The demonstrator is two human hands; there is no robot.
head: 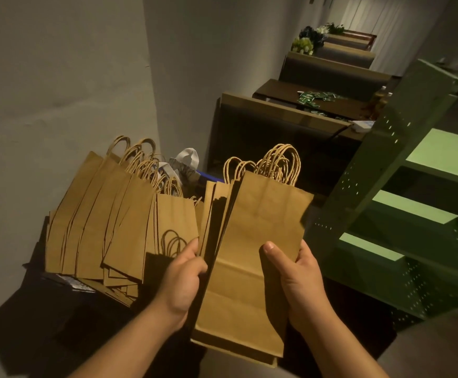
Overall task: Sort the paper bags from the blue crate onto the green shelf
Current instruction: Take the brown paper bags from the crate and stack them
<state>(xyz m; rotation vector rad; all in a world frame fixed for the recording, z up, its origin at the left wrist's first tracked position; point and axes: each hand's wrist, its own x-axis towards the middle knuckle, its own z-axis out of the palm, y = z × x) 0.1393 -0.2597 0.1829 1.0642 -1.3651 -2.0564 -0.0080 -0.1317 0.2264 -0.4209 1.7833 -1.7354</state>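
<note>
I hold a stack of flat brown paper bags (252, 249) with twisted handles upright in front of me. My left hand (181, 279) grips the stack's left edge, fingers tucked between the bags. My right hand (298, 282) clasps the right edge, thumb on the front bag. To the left, several more brown paper bags (107, 219) lean fanned out over a dark base. Only a small piece of the blue crate (208, 176) shows behind them. The green shelf (413, 208) stands to the right with bare tiers.
A grey wall (58, 91) rises on the left. White printed bags (185, 162) poke up behind the brown ones. Dark booth seats and a table (318, 105) with small green packets stretch away behind; plants (309, 39) stand at the far end.
</note>
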